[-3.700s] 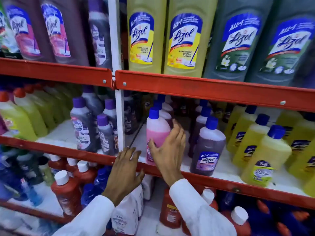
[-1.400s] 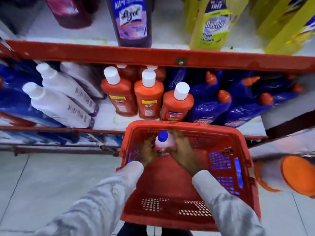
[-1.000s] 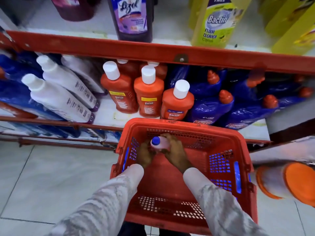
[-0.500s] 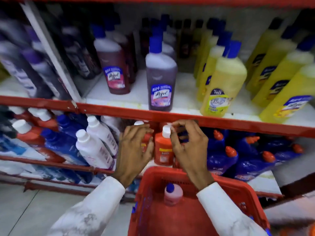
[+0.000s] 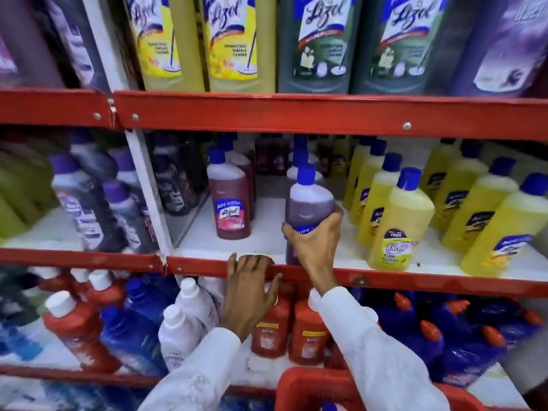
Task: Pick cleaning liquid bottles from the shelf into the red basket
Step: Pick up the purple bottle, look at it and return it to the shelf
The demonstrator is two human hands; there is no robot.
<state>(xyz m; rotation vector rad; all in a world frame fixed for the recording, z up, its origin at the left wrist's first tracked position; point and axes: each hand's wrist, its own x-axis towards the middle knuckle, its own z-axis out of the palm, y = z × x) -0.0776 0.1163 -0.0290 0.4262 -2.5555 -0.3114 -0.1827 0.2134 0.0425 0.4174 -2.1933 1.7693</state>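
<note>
My right hand (image 5: pixel 315 247) grips a purple Lizol bottle with a blue cap (image 5: pixel 308 206) around its lower body, at the front of the middle shelf. My left hand (image 5: pixel 249 292) rests on the red front lip of that shelf (image 5: pixel 415 281), fingers curled over the edge, holding no bottle. A dark pink Lizol bottle (image 5: pixel 229 203) stands to the left of the purple one. The red basket (image 5: pixel 305 387) shows only its rim at the bottom edge, under my right sleeve. Its contents are mostly hidden.
Yellow Bactin bottles (image 5: pixel 397 221) crowd the right of the middle shelf. Big Lizol bottles (image 5: pixel 234 43) line the top shelf. Orange (image 5: pixel 308 336), white (image 5: pixel 178 336) and blue bottles (image 5: pixel 444 342) fill the lower shelf. A white upright (image 5: pixel 148 191) divides the bays.
Both hands rose from the lower shelf. My right hand closed on the purple bottle on the middle shelf and my left hand settled on the shelf's red lip. The view tilted upward.
</note>
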